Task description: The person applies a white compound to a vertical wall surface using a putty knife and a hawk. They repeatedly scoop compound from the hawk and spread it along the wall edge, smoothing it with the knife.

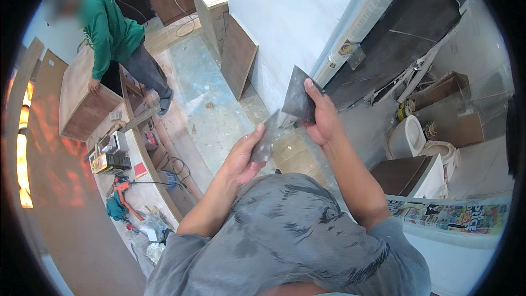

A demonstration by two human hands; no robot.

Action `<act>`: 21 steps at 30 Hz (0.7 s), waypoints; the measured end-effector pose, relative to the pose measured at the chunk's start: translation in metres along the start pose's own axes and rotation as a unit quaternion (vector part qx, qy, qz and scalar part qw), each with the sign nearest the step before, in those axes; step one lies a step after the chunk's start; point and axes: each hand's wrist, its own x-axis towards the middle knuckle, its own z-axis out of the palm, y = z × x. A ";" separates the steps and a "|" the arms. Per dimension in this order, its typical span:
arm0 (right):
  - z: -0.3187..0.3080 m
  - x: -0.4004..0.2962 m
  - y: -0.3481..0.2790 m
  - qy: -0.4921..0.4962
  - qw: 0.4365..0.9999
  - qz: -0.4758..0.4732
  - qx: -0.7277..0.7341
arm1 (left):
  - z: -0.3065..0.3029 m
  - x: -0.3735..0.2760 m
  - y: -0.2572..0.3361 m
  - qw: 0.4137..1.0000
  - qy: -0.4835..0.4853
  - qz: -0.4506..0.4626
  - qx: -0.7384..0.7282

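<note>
My right hand (324, 117) grips a thin, stiff-looking dark grey square sheet (299, 95), possibly sandpaper, with the thumb on its face. In my left hand (243, 152) is a second thin grey piece (265, 139), blurred and seen at a slant, so its material is unclear. Both pieces are held up in front of my grey shirt (287, 230), their near corners close together. Whether those corners touch cannot be made out. Behind them stands the lower corner of a white wall (283, 28).
At the left, a person in a green top (111, 28) leans over a wooden box (80, 90). A workbench (141, 150) bears tins (110, 163) and an orange corded power tool (122, 191). A brown board (239, 59) leans on the wall. A white toilet (404, 137) stands right.
</note>
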 end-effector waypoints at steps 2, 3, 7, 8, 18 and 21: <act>-0.010 0.020 0.022 -0.043 0.992 0.101 0.061 | 0.008 -0.006 0.004 0.997 0.048 -0.001 0.054; -0.002 0.021 0.024 -0.082 0.989 0.111 0.046 | 0.007 -0.008 0.007 0.998 0.041 0.005 0.052; 0.000 0.022 0.027 -0.296 0.930 0.174 -0.133 | -0.018 -0.004 0.022 0.996 0.054 0.072 -0.025; -0.001 0.023 0.023 -0.336 0.900 0.176 -0.214 | -0.021 -0.006 0.028 0.992 0.064 0.111 -0.019; 0.007 0.079 -0.003 -0.247 0.961 0.037 -0.121 | -0.027 0.010 0.021 0.857 0.278 0.428 0.070; 0.001 0.093 -0.007 -0.268 0.951 -0.009 -0.154 | -0.009 0.026 0.012 0.878 0.206 0.430 0.028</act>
